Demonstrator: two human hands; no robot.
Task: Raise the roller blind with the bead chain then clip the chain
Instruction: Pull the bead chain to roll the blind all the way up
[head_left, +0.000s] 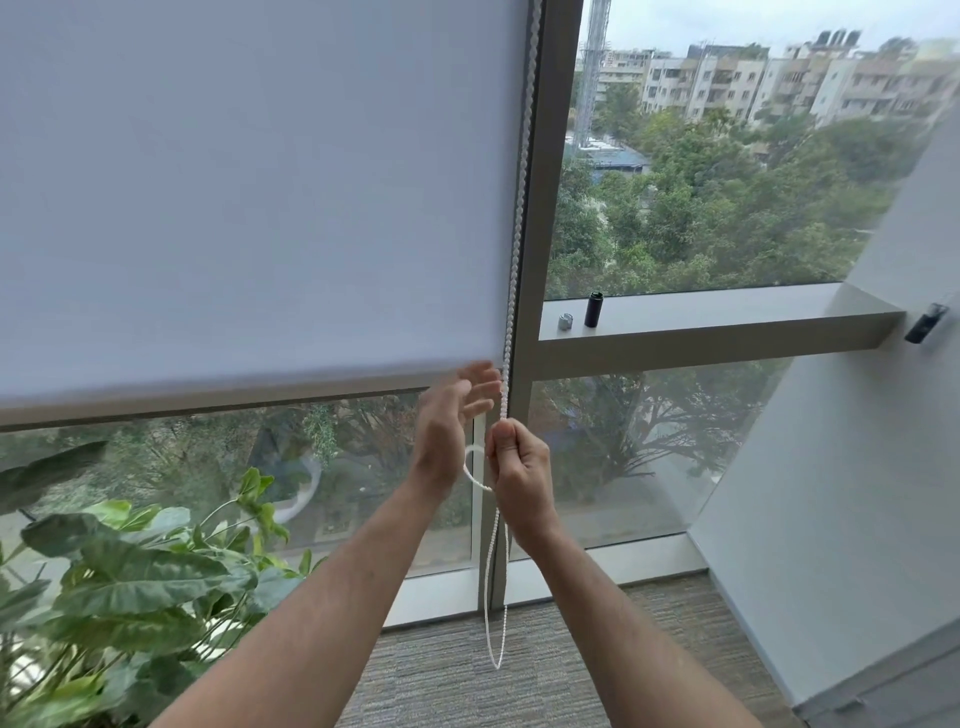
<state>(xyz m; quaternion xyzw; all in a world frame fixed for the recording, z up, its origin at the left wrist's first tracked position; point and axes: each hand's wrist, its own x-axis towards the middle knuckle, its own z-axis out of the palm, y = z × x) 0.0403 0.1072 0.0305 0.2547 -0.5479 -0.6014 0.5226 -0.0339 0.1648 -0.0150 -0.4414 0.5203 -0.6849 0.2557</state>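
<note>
A white roller blind (249, 197) covers the left window, its bottom edge at about mid-height of the view. The white bead chain (521, 208) hangs along the blind's right edge beside the grey window post. My right hand (519, 473) is closed around the chain just below the blind's bottom edge. My left hand (447, 421) is beside it on the left, fingers spread, close to the chain; a curl of chain shows between the two hands. Below my right hand the chain's loop (496, 597) dangles down to near the carpet.
A leafy potted plant (119, 582) fills the lower left. On the right window's sill (727, 312) stand a small black cylinder (594, 310) and a small silver piece (565, 322). A white slanted wall (841, 493) with a dark fitting (927, 323) closes the right side.
</note>
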